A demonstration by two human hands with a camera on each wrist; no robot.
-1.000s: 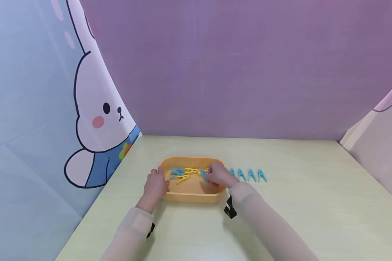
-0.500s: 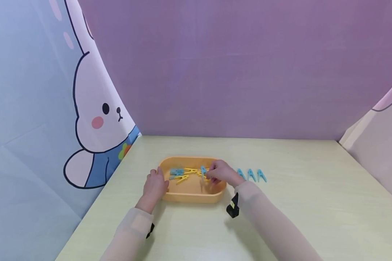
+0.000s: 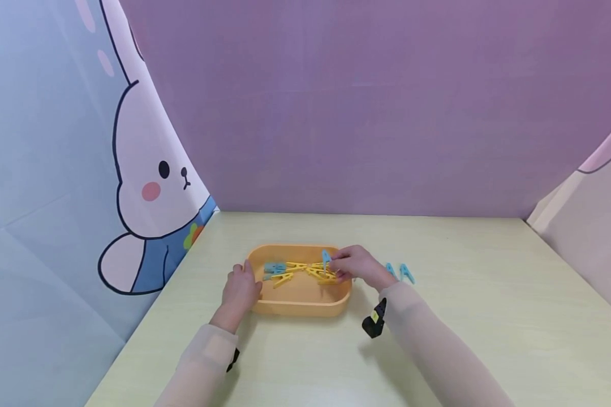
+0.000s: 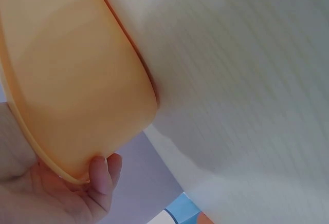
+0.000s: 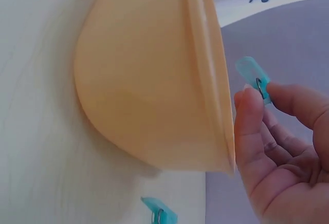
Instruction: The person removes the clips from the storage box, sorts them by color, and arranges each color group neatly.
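Right now the right hand pinches a blue clothespin between thumb and forefinger, holding it upright just above the right end of the orange tray; the right wrist view shows the same clip caught at its metal spring, clear of the tray's rim. The left hand curls round the tray's left edge, thumb over the lip, steadying it on the desk. Inside the tray lie several yellow clothespins tangled together and another blue one near the left end. Two blue clips show on the desk just beyond the right hand, part of a row that the hand partly hides. The grip looks light and sits on the spring rather than the handles, so the clip could twist or slip out and drop back among the yellow ones. As the hand swings right, its wrist could also brush the clips already laid out and knock them askew. If the left hand eased off, a bump could slide the tray.
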